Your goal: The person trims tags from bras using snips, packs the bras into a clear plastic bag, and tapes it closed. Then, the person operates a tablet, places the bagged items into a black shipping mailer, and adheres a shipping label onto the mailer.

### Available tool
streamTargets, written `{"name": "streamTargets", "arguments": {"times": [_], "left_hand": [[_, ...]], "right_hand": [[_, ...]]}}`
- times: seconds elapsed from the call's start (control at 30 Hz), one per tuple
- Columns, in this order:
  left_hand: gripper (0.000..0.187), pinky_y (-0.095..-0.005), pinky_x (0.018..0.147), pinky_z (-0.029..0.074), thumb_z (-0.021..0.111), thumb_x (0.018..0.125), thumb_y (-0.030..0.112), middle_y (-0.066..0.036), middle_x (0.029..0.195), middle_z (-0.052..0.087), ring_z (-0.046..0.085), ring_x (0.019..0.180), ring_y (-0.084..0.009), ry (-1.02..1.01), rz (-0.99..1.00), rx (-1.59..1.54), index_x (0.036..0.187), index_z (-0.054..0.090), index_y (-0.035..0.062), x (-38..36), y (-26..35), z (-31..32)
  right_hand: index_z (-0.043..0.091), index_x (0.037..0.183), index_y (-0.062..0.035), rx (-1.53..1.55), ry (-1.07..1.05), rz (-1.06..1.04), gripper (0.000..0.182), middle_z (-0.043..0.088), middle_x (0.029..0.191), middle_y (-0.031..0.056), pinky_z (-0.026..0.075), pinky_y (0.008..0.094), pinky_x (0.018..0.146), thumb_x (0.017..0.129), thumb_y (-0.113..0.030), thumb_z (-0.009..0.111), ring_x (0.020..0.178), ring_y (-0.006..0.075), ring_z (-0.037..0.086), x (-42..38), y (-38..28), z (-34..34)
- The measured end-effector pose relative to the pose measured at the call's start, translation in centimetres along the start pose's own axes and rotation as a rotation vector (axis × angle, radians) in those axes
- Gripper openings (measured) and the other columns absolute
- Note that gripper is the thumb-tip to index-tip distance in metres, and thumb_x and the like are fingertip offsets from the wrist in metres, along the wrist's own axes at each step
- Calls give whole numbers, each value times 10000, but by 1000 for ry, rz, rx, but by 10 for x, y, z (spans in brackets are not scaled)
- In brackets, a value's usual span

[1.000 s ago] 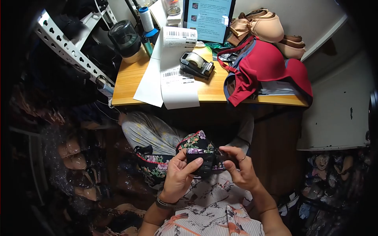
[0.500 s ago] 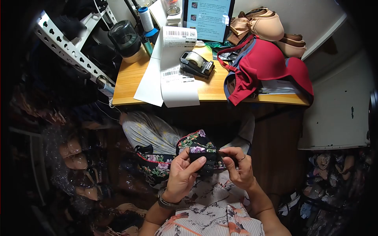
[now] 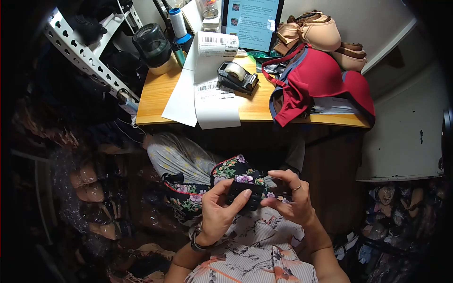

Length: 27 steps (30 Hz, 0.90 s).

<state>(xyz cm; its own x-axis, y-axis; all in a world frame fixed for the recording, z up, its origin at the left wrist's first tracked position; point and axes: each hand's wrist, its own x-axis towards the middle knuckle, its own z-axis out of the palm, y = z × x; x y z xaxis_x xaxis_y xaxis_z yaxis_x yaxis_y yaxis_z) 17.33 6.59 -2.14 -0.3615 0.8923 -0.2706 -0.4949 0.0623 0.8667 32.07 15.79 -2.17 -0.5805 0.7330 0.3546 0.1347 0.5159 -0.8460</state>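
Observation:
A black floral bra (image 3: 194, 197) with red trim lies across my lap, its cups facing up. My left hand (image 3: 218, 207) pinches the bra's black back band (image 3: 245, 191), thumb on top, holding it up over the lap. Small dots, perhaps hooks or eyes, show on the dark band, and a floral strip runs along its top edge. Just right of the band is my right hand (image 3: 291, 200), its thumb and index finger spread apart. It has a ring on one finger. Nothing can be seen between those fingers.
On the wooden desk (image 3: 153, 104) ahead are a tape dispenser (image 3: 238, 78), printed label paper (image 3: 217, 106), a red bra (image 3: 321, 75), beige bras (image 3: 321, 33) and a screen (image 3: 250, 23). A metal shelf (image 3: 80, 52) stands left. Plastic-wrapped bras (image 3: 89, 193) lie lower left.
My right thumb and index finger have come off the band's edge and spread apart. The band has turned flatter toward me, still in my left hand. The view has shifted slightly.

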Motion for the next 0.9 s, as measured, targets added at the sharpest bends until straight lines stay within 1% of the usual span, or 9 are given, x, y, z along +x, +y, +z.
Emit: {"name": "streamTargets", "arguments": {"times": [0.17, 0.27, 0.43, 0.5, 0.53, 0.6, 0.7, 0.8, 0.9], "left_hand": [[233, -185, 699, 486, 660, 805, -12, -44, 893, 646, 589, 779, -60, 3, 71, 169, 1026, 592, -43, -4, -3, -1], [235, -183, 689, 486, 664, 801, -13, -44, 890, 647, 589, 777, -58, 15, 80, 186, 1024, 595, -45, -4, -1, -2], [213, -178, 661, 478, 666, 797, -16, -42, 884, 645, 587, 778, -53, 51, 35, 81, 1002, 613, -39, -5, 7, 1], [206, -178, 653, 475, 668, 794, -19, -41, 880, 645, 587, 780, -52, 62, 37, 47, 993, 620, -34, -4, 7, 3], [201, -185, 648, 474, 670, 785, -26, -46, 879, 645, 589, 771, -57, 90, 129, 186, 982, 627, -29, -4, 5, 2], [195, -198, 636, 473, 675, 769, -41, -55, 877, 645, 592, 755, -68, 152, 310, 464, 959, 639, -19, -4, 4, 1], [201, -208, 635, 469, 678, 756, -47, -72, 889, 639, 591, 733, -89, 166, 386, 534, 950, 646, -8, -7, 7, 1], [226, -223, 638, 468, 680, 736, -57, -88, 905, 632, 589, 719, -118, 167, 476, 573, 952, 651, 2, -6, 2, -2], [270, -244, 646, 469, 681, 709, -71, -101, 925, 625, 586, 713, -156, 161, 582, 583, 965, 654, 10, -7, -4, -8]], "right_hand": [[601, 926, 9, -132, -145, -209, 197, 595, 667, 51, 388, 216, 464, 785, -80, 706, 522, 86, 517, 8, 5, 0], [617, 851, 2, 15, -11, -73, 140, 568, 630, 26, 365, 215, 445, 787, -84, 707, 491, 83, 486, 8, 3, 6], [616, 841, 3, 143, 133, 170, 123, 546, 610, 25, 361, 220, 450, 793, -75, 699, 488, 88, 469, 2, -3, -6], [607, 907, -20, 31, 45, 22, 156, 572, 651, 66, 406, 259, 465, 788, -76, 692, 509, 154, 533, 2, 5, -14], [602, 939, -32, -21, -1, -53, 182, 584, 671, 87, 428, 279, 472, 786, -77, 689, 519, 187, 564, 3, 6, -15], [586, 979, -32, -45, 6, -12, 219, 581, 680, 77, 422, 270, 481, 798, -105, 684, 524, 170, 547, 2, 0, -9], [555, 1059, -33, -98, 26, 79, 296, 573, 696, 57, 409, 252, 499, 820, -161, 674, 533, 138, 512, 4, -10, 0], [529, 1111, -50, -260, -149, -135, 352, 594, 748, 91, 436, 285, 508, 812, -172, 670, 554, 203, 558, 5, -9, 3], [536, 1096, -57, -263, -171, -128, 336, 591, 747, 83, 437, 305, 497, 813, -189, 661, 556, 226, 570, 6, -10, 6]]}}
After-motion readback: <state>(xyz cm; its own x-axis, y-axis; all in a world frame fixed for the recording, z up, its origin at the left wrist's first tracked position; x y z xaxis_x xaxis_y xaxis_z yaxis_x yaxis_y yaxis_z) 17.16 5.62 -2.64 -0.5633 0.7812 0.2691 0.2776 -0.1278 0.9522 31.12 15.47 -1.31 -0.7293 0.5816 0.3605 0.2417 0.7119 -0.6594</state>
